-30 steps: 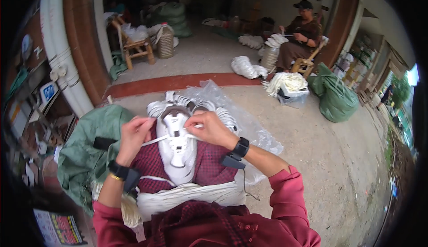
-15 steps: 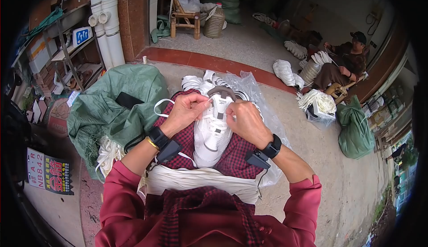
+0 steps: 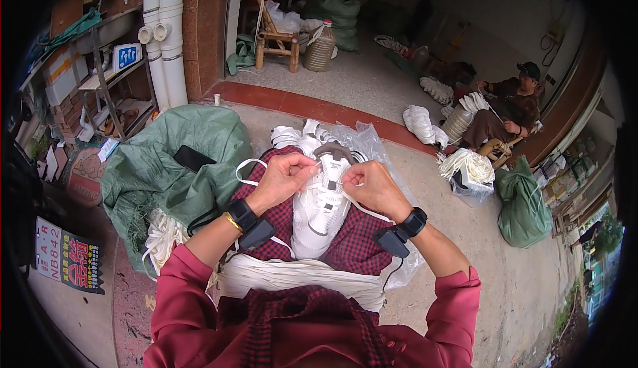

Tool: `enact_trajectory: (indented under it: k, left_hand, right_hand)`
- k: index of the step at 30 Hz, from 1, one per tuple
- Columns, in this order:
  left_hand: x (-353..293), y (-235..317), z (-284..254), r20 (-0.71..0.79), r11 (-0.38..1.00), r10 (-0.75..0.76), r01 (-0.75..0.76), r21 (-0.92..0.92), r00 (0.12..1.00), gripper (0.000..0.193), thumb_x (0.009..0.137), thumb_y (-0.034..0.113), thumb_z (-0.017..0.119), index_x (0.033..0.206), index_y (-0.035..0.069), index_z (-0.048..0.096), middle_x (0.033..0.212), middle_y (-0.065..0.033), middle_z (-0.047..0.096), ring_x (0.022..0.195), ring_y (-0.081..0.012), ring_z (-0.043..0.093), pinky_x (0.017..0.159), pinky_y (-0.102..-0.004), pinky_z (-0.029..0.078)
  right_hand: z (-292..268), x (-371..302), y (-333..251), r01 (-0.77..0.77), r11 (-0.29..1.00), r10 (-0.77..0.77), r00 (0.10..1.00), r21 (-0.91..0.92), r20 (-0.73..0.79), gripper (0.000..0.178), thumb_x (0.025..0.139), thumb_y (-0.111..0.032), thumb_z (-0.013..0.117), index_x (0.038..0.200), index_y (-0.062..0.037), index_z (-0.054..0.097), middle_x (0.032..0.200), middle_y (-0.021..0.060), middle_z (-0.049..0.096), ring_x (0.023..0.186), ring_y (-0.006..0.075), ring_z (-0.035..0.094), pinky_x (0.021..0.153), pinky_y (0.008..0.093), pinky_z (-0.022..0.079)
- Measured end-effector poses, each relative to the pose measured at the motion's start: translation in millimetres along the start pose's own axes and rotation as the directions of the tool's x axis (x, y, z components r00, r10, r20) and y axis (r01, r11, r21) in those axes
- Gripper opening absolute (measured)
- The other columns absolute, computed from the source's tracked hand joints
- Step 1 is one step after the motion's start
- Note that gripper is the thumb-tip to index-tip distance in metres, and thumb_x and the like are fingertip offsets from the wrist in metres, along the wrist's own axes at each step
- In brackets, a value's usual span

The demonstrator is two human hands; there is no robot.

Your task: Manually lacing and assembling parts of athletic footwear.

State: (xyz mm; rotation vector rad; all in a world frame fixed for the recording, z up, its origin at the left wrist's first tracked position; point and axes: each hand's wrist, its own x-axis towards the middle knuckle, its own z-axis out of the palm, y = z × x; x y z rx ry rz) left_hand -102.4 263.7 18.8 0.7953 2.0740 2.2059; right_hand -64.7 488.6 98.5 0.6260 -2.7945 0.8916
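Observation:
A white sneaker (image 3: 320, 216) with a grey collar lies on my lap, its toe toward me, over a red and black checked apron (image 3: 279, 203). On the left of its tongue, my left hand (image 3: 284, 179) is closed in a pinch on a white shoelace (image 3: 247, 163), which loops out behind the fingers. My right hand (image 3: 376, 188) pinches lace at the right side of the eyelets, and a length of it trails below the fingers along the checked cloth. The fingertips of both hands are close to the shoe and apart from each other.
A bundle of white laces (image 3: 299, 276) lies across my lap. More white shoes (image 3: 287, 135) sit beyond the sneaker, beside clear plastic (image 3: 372, 143). At left is a green sack (image 3: 166, 135) with a dark phone (image 3: 194, 158) on it. A seated person (image 3: 508, 105) works at far right.
The view has shifted slightly. My right hand has moved a little away from the shoe, and a length of lace now shows below it. My left hand keeps its pinch.

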Motion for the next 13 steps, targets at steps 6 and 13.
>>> enact_trajectory:
  k: [6,13]
  left_hand:
    - [1,-3,-1,0.008,1.000,0.005,-0.004,-0.019,1.000,0.014,0.097,0.015,0.067,0.101,0.002,0.070,0.071,0.0037,0.062,0.057,-0.0014,0.052,0.050,-0.0191,0.042]
    - [2,-5,-2,0.005,0.997,-0.047,0.047,-0.066,0.999,0.015,0.096,0.014,0.068,0.103,0.000,0.070,0.072,0.0019,0.065,0.057,-0.0022,0.053,0.051,-0.0200,0.044]
  right_hand:
    - [9,2,-1,0.047,0.989,-0.049,0.999,-0.139,-0.013,0.013,0.072,-0.006,0.066,0.079,0.0026,0.073,0.075,0.0246,0.068,0.071,0.0362,0.071,0.070,0.0392,0.056]
    - [1,0,0,-0.045,0.998,0.050,0.992,-0.043,0.116,0.015,0.082,-0.007,0.062,0.086,0.0009,0.074,0.082,0.0156,0.075,0.077,0.0287,0.073,0.070,0.0350,0.055]
